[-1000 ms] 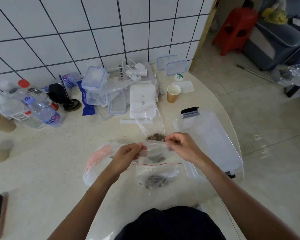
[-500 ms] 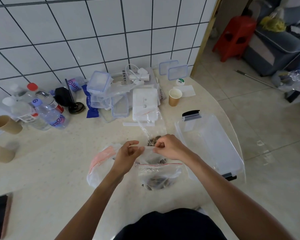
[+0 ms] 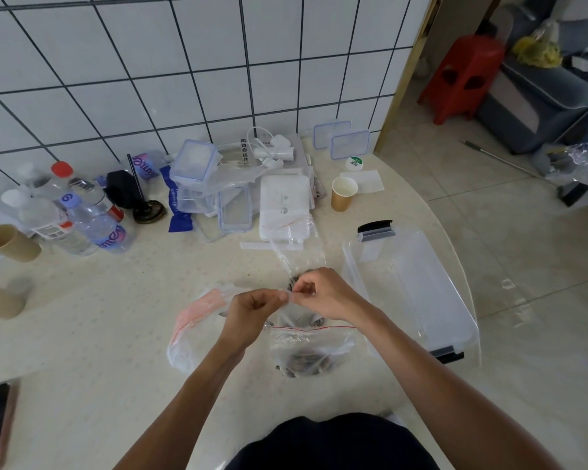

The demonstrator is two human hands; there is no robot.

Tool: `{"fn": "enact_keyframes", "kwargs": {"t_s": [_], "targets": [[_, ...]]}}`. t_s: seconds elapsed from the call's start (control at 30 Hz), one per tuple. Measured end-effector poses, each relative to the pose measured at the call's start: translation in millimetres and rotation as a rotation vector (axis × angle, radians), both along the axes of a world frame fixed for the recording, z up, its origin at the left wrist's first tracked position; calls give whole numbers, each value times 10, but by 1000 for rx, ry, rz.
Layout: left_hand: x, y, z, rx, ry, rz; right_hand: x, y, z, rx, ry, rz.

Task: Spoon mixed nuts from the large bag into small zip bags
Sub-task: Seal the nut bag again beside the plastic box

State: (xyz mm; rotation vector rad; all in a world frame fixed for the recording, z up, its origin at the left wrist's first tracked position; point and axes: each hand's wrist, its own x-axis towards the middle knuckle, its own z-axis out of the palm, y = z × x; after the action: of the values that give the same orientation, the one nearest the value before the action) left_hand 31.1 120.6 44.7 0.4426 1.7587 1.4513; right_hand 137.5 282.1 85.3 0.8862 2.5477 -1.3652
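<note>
I see the left hand (image 3: 252,313) and right hand (image 3: 323,296) pinching the top edge of a small zip bag (image 3: 296,317) at centre; a filled zip bag (image 3: 309,351) lies at 6 o'clock beneath them.

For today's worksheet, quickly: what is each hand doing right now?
Left hand: pinches the top edge of the small zip bag.
Right hand: pinches the same edge.

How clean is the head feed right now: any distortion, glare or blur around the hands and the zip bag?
Head view: wide-angle bending curves the wall tiles and the table edge; lighting is soft and even, with faint shadows; left hand and right hand are fairly sharp; the small zip bag is see-through, so its top edge is hard to trace; no strong glare.
</note>
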Motion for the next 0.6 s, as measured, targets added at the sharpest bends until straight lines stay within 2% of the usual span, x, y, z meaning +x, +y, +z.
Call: {"fn": "enact_keyframes", "kwargs": {"t_s": [0.4, 0.6], "targets": [[0, 33, -14, -18, 94, -44, 10, 14, -57, -24, 28, 20], [-4, 15, -41, -46, 127, -112, 33, -33, -68, 25, 60, 96]]}}
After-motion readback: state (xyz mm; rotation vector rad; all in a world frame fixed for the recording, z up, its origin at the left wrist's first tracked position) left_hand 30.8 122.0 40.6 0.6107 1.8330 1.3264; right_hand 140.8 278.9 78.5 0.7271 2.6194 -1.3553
